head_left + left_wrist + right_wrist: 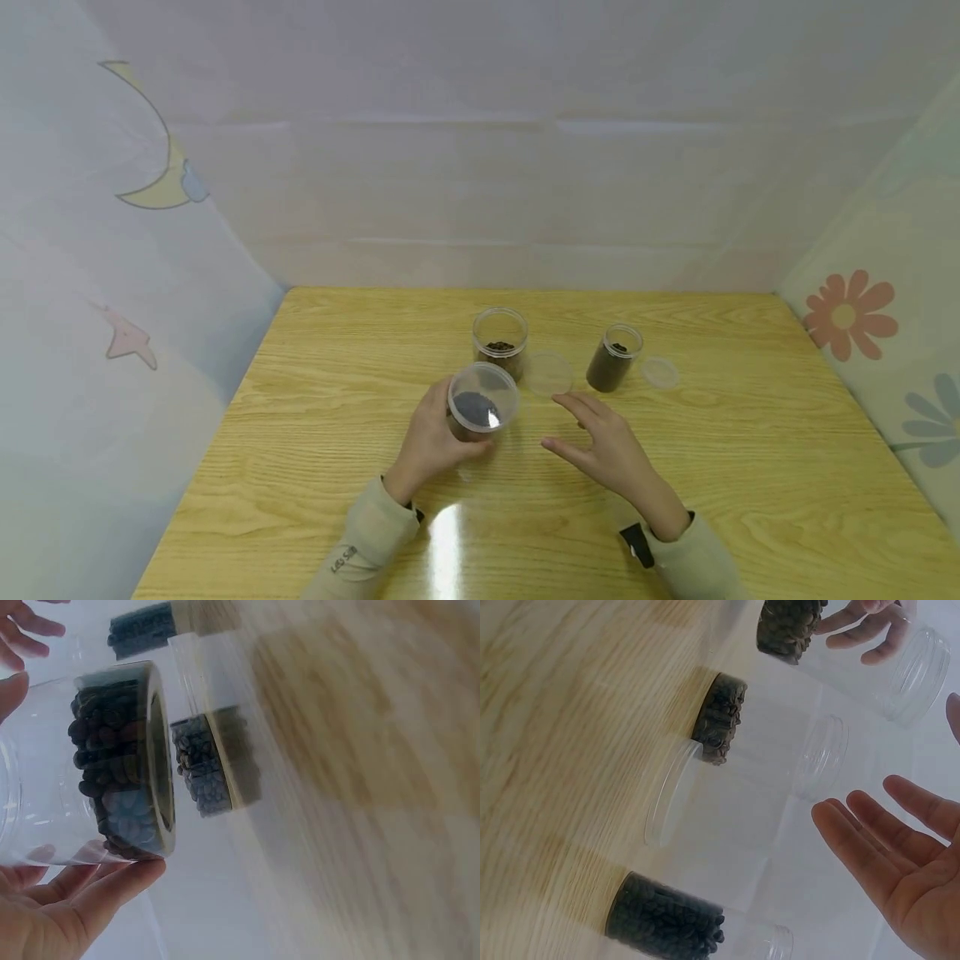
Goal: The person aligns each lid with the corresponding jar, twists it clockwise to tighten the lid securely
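My left hand (pixel 435 437) grips a clear plastic jar (pixel 470 429) part-filled with dark beans, thumb on one side and fingers on the other. In the left wrist view the jar's base hangs above the tabletop. Its top looks covered by a clear lid (pixel 483 397). My right hand (pixel 611 446) is to the right of that jar, touching nothing, its fingers apart and slightly bent. Just behind the held jar stands a wide open jar (pixel 500 333) with a low layer of brown beans. A narrower open jar (pixel 609 367) of dark beans stands farther right.
A round clear lid (pixel 550 373) lies between the two standing jars, and a smaller lid (pixel 660 372) lies right of the narrow jar. The wooden table (pixel 337 367) meets fabric walls (pixel 495 200) at the back and sides.
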Motion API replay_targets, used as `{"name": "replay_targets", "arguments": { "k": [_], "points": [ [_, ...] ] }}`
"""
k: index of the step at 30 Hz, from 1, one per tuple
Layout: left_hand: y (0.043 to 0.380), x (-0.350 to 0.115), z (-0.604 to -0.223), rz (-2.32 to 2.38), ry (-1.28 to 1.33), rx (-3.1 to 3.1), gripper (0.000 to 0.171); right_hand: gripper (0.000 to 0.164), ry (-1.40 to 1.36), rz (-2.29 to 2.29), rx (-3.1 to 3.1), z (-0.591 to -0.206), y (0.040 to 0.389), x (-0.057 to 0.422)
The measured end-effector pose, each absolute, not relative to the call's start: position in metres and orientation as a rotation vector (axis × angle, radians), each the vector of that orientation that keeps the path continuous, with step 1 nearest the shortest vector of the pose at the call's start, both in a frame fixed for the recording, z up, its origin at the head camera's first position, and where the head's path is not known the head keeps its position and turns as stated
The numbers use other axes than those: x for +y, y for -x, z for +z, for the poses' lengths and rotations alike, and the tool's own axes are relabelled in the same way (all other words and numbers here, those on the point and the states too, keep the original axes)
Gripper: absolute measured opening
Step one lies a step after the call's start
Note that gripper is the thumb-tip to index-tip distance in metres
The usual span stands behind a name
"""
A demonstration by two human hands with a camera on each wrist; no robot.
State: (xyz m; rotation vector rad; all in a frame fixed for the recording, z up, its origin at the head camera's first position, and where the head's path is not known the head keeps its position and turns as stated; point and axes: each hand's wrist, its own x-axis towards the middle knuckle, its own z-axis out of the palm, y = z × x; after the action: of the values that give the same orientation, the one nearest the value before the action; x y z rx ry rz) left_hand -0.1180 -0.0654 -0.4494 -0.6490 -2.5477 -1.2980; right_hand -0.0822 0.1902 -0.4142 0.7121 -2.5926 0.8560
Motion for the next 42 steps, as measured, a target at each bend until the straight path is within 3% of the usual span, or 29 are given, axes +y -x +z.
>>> {"name": "replay_targets", "arguments": {
  "k": [42],
  "points": [
    [0.165,-0.100,-0.443,-1.450,0.058,-2.393,0.099,0.053,-0.700,0.855,-2.615,-0.412,0.079,0.196]
  ]
}}
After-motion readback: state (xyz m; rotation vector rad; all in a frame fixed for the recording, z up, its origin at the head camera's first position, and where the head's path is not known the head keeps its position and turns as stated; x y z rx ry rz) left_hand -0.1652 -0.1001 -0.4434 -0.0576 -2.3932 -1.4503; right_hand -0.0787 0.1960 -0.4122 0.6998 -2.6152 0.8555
